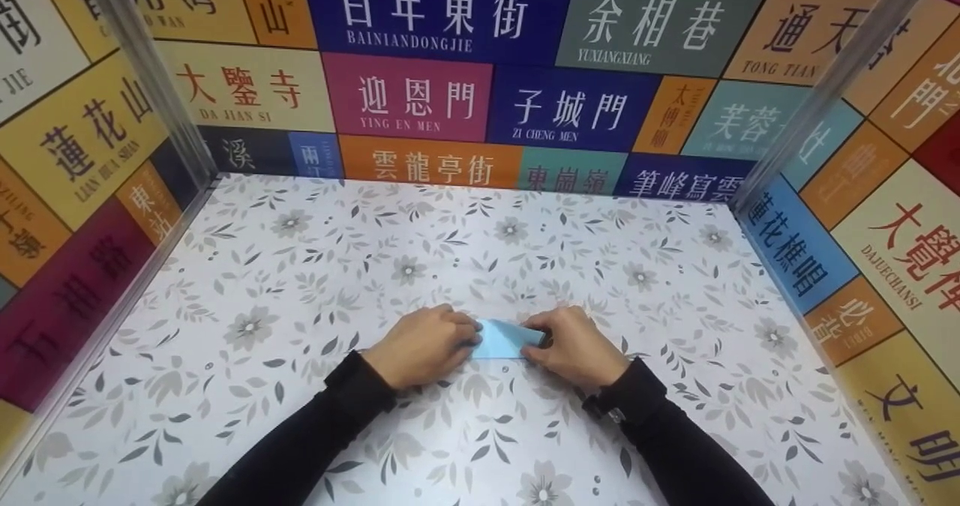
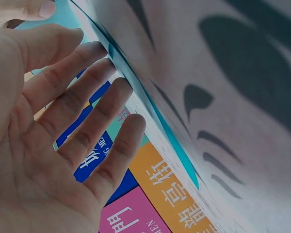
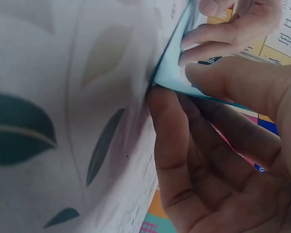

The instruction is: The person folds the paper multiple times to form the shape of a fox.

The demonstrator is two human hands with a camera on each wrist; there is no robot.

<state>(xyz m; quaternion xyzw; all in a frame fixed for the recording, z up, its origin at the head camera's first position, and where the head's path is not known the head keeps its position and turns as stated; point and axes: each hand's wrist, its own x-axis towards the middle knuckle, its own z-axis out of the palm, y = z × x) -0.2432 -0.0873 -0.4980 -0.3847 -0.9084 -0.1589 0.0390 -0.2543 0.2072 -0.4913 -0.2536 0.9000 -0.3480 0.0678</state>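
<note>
A folded piece of light blue paper [image 1: 498,340] lies on the floral surface between the two hands, its right end lifted. My right hand [image 1: 579,347] pinches that raised end between thumb and fingers; the right wrist view shows the thumb over the paper [image 3: 172,68] and the index finger beneath it. The left hand [image 1: 429,347] rests at the paper's left end. In the left wrist view its fingers [image 2: 94,114] are extended and slightly spread, with the fingertips at the blue paper's edge. Part of the paper is hidden behind the fingers.
A white tabletop [image 1: 450,431] printed with grey flowers and leaves spreads around the hands. Upright panels [image 1: 409,97] with coloured blocks and Chinese lettering enclose the back and both sides. Clear strips [image 1: 161,79] run along the corners. Black sleeves [image 1: 300,446] cover both forearms.
</note>
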